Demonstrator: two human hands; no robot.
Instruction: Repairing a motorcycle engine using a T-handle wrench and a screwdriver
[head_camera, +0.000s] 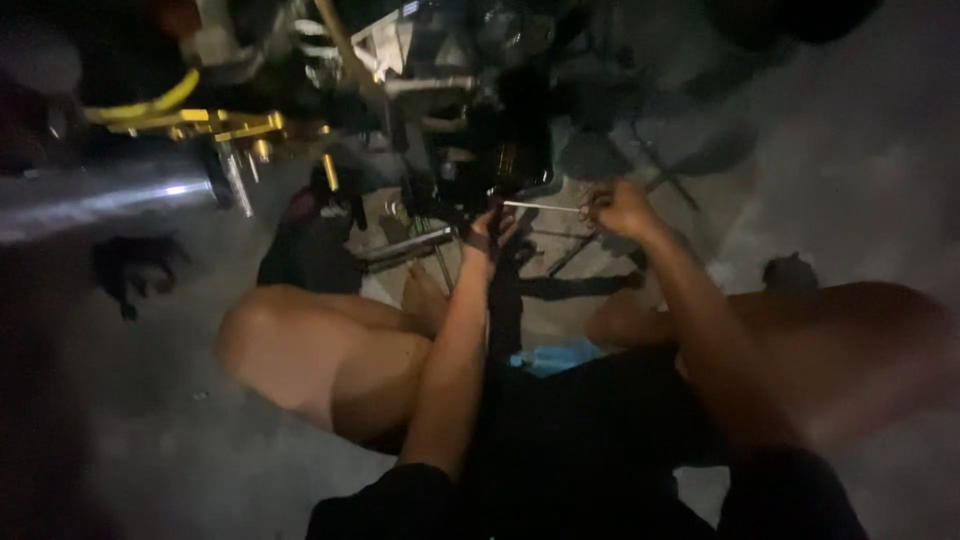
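a thin metal rod (545, 207) runs level between two hands, low beside a motorcycle engine (480, 150). the right hand (622, 208) is clenched around its right end. the left hand (490, 232) touches the rod's left end by the engine; its finger state cannot be told in the dim blur. bare knees rest on a grey concrete floor (860, 150). a chrome exhaust pipe (100, 200) gleams far left.

No packages, labels, signs or screens visible in the head view. Frame is dark and blurred; nothing readable as a sticker or display on the machine parts or on the floor.
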